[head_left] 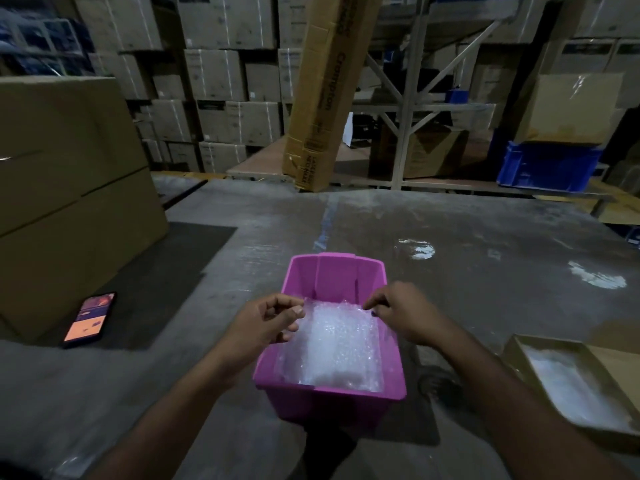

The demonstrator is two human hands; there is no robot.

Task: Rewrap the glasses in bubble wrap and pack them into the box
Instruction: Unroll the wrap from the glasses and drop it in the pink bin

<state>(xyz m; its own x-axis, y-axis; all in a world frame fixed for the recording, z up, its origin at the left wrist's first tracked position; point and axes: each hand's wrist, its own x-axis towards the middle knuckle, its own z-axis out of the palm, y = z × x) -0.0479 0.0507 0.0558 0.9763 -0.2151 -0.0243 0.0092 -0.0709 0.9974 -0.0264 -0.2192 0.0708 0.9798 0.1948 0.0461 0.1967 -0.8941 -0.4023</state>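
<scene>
Fingers of the left hand curl and pinch the far left corner of the bubble wrap, thumb pressed against the forefinger. The right hand does the same at the far right corner, its fingertips pinched on the sheet's edge. Between the two hands the bubble wrap hangs down into the pink box, filling most of its near half; whether glasses lie under or inside it cannot be told. The pink box stands open on the concrete floor directly in front of the person, its far end bare inside.

Near the floor's right edge lies a shallow cardboard tray with more pale wrap in it, well apart from the pink box. To the left, a lit phone lies on a dark mat beside a large cardboard carton. Beyond the floor's far edge stand stacked cartons, a tall leaning carton, metal racking and a blue crate.
</scene>
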